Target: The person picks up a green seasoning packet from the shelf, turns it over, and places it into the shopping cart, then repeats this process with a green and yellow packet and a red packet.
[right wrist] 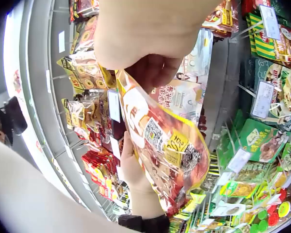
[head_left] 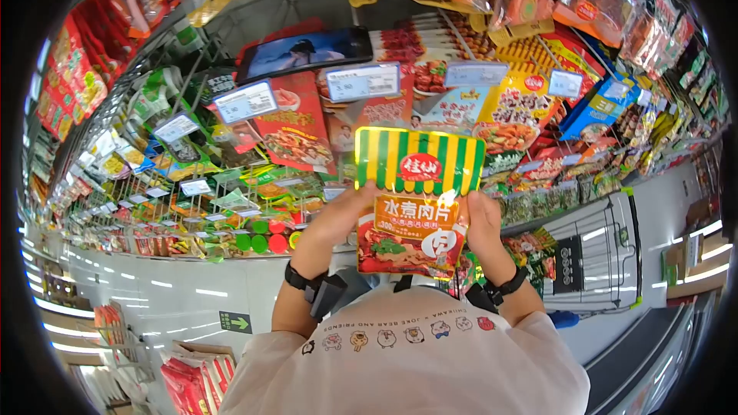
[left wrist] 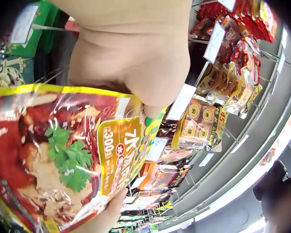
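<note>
Both hands hold up a seasoning packet point(head_left: 411, 223) with a green-and-yellow striped top and a picture of a meat dish. At its left edge my left hand point(head_left: 344, 214) grips it, the thumb by the striped part. Opposite, my right hand point(head_left: 483, 223) pinches the right edge, with the fingers partly hidden behind the packet. In the left wrist view the left hand point(left wrist: 136, 63) overlaps the packet's edge, and the front print with green leaves shows. The right wrist view shows the right hand's point(right wrist: 145, 41) curled fingers and the packet's printed code.
Hanging racks of food packets point(head_left: 296, 119) with price tags point(head_left: 363, 81) stand in front. A screen point(head_left: 306, 54) sits among them. Jars with coloured lids point(head_left: 257, 243) line the lower left, a shopping cart point(head_left: 596, 257) stands at right, and a floor arrow sign point(head_left: 235, 322) lies behind.
</note>
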{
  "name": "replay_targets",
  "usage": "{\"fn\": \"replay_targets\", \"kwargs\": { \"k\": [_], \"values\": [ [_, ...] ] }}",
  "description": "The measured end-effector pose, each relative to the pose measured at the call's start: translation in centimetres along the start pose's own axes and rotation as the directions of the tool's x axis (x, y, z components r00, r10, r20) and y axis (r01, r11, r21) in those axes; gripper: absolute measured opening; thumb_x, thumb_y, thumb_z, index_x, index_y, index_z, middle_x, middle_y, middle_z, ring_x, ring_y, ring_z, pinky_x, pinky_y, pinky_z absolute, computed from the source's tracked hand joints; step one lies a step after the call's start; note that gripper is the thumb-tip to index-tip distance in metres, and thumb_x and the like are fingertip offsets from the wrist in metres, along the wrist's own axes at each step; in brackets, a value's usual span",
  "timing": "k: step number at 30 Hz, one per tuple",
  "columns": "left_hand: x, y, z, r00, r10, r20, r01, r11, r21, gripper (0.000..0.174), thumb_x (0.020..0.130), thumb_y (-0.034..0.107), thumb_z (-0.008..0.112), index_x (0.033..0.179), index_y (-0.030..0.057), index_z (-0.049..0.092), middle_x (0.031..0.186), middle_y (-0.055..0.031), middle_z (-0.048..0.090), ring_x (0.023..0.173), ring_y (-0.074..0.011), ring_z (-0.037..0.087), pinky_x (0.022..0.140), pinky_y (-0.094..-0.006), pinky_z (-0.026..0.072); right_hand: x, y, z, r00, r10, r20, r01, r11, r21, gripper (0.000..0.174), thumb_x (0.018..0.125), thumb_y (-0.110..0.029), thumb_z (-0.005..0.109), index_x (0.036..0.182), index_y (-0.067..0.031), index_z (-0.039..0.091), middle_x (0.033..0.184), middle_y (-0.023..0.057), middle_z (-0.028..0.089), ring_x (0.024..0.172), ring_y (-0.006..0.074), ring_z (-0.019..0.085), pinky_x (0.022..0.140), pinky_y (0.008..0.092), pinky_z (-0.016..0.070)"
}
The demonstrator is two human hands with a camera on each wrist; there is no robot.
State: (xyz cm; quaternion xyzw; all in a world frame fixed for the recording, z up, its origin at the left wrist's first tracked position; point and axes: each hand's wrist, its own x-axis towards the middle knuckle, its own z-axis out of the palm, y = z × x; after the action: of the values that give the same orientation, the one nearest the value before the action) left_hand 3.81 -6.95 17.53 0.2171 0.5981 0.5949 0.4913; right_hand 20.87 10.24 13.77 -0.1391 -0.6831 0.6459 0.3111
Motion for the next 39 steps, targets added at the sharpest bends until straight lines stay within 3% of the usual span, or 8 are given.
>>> {"fn": "replay_targets", "kwargs": {
  "k": [9, 15, 20, 23, 28, 31, 35, 39],
  "values": [
    [0.5, 0.0, 0.7, 0.994, 0.061, -0.093, -0.067, 0.996, -0.061, 0.047, 0.09, 0.037, 0.042, 0.118, -0.0008, 0.045, 0.115, -0.0073, 0.05, 0.105, -0.0128, 0.045, 0.089, -0.0276, 0.0355, 0.8, -0.7, 0.4, 0.999, 0.004, -0.033, 0.0, 0.995, 0.102, 0.036, 0.093, -0.023, 0.036, 0.072, -0.0009, 0.053, 0.062, -0.0015, 0.051, 0.055, 0.0034, 0.043, 0.051, 0.0206, 0.0342],
    [2.5, -2.5, -1.7, 0.984, 0.125, 0.126, -0.095, 0.972, -0.217, 0.045, 0.09, 0.035, 0.041, 0.119, 0.0005, 0.044, 0.116, -0.008, 0.051, 0.103, -0.0151, 0.049, 0.087, -0.0299, 0.0395, 1.1, -0.4, 0.2, 0.997, 0.051, -0.062, -0.047, 0.997, 0.067, 0.037, 0.094, -0.023, 0.035, 0.067, -0.0011, 0.049, 0.059, -0.0022, 0.048, 0.054, 0.0033, 0.04, 0.05, 0.0209, 0.0322],
    [2.2, -2.0, 0.9, 0.995, 0.092, 0.025, -0.078, 0.935, -0.346, 0.048, 0.088, 0.03, 0.048, 0.124, 0.0012, 0.038, 0.116, -0.0075, 0.05, 0.105, -0.015, 0.049, 0.089, -0.0302, 0.0395, 1.8, 1.0, 0.3, 0.993, 0.025, -0.116, 0.004, 0.969, 0.247, 0.036, 0.092, -0.03, 0.039, 0.072, -0.0044, 0.054, 0.06, -0.0034, 0.049, 0.051, 0.0024, 0.042, 0.047, 0.0177, 0.0321],
    [2.0, -2.5, 0.7, 0.986, 0.144, 0.082, -0.132, 0.982, -0.132, 0.05, 0.084, 0.019, 0.055, 0.126, 0.0011, 0.034, 0.117, -0.0078, 0.05, 0.106, -0.0151, 0.048, 0.088, -0.0288, 0.0394, 2.0, 0.5, 1.1, 0.959, 0.168, -0.23, -0.092, 0.946, 0.311, 0.036, 0.093, -0.025, 0.037, 0.064, -0.0061, 0.047, 0.06, -0.0039, 0.047, 0.054, 0.0022, 0.039, 0.05, 0.0192, 0.0316],
    [2.0, -1.5, 1.5, 0.966, 0.13, 0.222, -0.112, 0.99, -0.09, 0.056, 0.066, -0.003, 0.065, 0.118, 0.0014, 0.043, 0.099, -0.0056, 0.057, 0.086, -0.0122, 0.056, 0.077, -0.0269, 0.0446, 2.1, 1.6, 0.2, 0.969, 0.193, -0.157, -0.107, 0.892, 0.438, 0.032, 0.092, -0.025, 0.039, 0.093, 0.0012, 0.057, 0.085, 0.006, 0.062, 0.072, 0.0073, 0.057, 0.064, 0.0211, 0.0447],
    [2.8, -3.0, 1.1, 0.959, 0.146, 0.243, -0.139, 0.989, -0.047, 0.046, 0.07, 0.001, 0.065, 0.113, 0.0016, 0.049, 0.1, -0.0042, 0.058, 0.091, -0.0116, 0.054, 0.079, -0.0256, 0.0436, 2.2, 2.2, -0.2, 0.964, 0.221, -0.148, -0.128, 0.874, 0.47, 0.034, 0.092, -0.026, 0.038, 0.094, 0.0022, 0.056, 0.086, 0.007, 0.061, 0.073, 0.0096, 0.057, 0.065, 0.0229, 0.0451],
    [3.3, -5.4, 1.1, 0.95, 0.204, 0.237, -0.135, 0.951, -0.277, 0.046, 0.07, 0.002, 0.064, 0.114, 0.0028, 0.049, 0.104, -0.0038, 0.057, 0.095, -0.0126, 0.053, 0.084, -0.0274, 0.0406, 1.7, 0.3, 0.5, 0.927, 0.37, -0.057, -0.215, 0.65, 0.729, 0.04, 0.093, -0.032, 0.034, 0.109, 0.0018, 0.048, 0.101, 0.0106, 0.057, 0.088, 0.0163, 0.057, 0.078, 0.0291, 0.0456],
    [3.5, -7.8, 2.6, 0.944, 0.066, 0.324, 0.129, 0.829, -0.544, 0.049, 0.076, 0.01, 0.061, 0.12, 0.0022, 0.042, 0.114, -0.009, 0.053, 0.104, -0.0183, 0.052, 0.092, -0.0329, 0.0392, 1.0, 2.4, 0.4, 0.896, 0.377, 0.233, -0.443, 0.736, 0.512, 0.039, 0.088, -0.029, 0.044, 0.115, -0.0016, 0.043, 0.107, 0.0101, 0.055, 0.083, 0.0185, 0.06, 0.069, 0.029, 0.0507]
  ]
}}
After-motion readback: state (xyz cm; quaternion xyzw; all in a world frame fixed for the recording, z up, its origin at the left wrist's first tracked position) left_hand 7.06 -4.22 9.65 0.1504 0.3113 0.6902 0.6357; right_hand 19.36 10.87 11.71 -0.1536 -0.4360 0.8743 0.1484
